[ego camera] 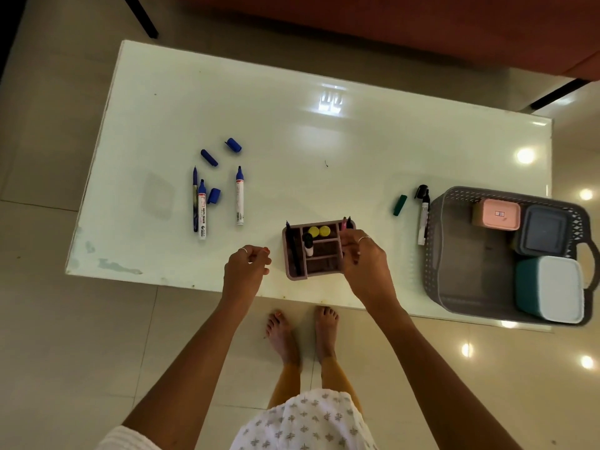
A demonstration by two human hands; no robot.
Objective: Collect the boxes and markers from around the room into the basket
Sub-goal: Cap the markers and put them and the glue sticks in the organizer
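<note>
Head view: right hand [363, 261] grips organizer [313, 251]; basket [436, 254] just right.

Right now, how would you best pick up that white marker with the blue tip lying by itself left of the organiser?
Probably pinch the blue-tipped marker across the middle of its white barrel, coming straight down from above. It lies flat on the table with bare surface on both long sides, and its uncapped tip points away, so fingers avoid the ink.

Organizer [319, 251] at table's [292, 125] near edge; 3 markers [239, 195] left, basket [470, 254] right holding 3 boxes [548, 289].
</note>
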